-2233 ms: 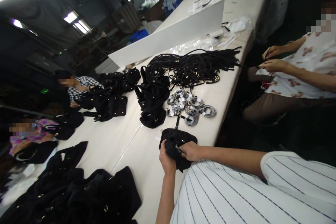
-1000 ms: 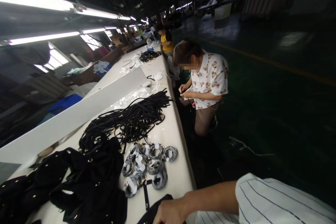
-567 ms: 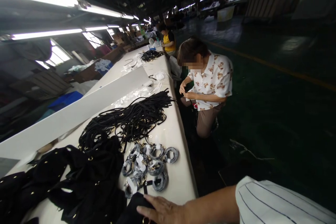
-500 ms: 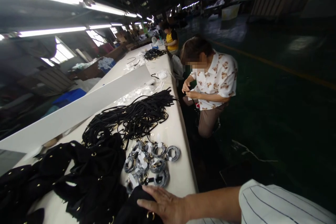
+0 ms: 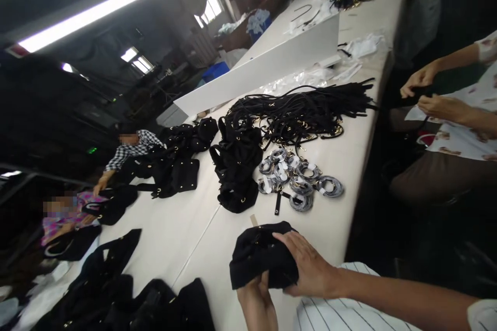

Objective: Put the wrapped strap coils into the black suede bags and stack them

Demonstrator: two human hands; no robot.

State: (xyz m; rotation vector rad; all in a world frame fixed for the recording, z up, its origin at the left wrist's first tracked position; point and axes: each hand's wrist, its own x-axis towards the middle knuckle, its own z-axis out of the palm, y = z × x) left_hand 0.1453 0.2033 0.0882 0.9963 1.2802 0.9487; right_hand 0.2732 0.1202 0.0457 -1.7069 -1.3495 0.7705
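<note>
A small black fabric bag [image 5: 264, 253] with gold metal fittings is held up over the near part of the table. My right hand [image 5: 312, 264] grips its right side, thumb and fingers closed on the cloth. From below, my left hand [image 5: 258, 297] holds the bag's lower edge; most of its fingers are hidden by the fabric. Just beyond lie a short black strap [image 5: 278, 202] with a metal eyelet and a tan strip [image 5: 253, 220]. Several coiled cords in clear wrapping with white labels [image 5: 301, 185] lie past them.
More black bags [image 5: 237, 165] lie on the pale table [image 5: 209, 232], with a heap of black straps [image 5: 306, 108] behind. A long white board [image 5: 260, 64] stands at the back. Two people handle black bags at left; a co-worker's hands [image 5: 435, 93] are at right.
My view has swung left and down, so the table's left side and two more people show. The black bag is now in both my hands; earlier only my right hand was seen on it.
</note>
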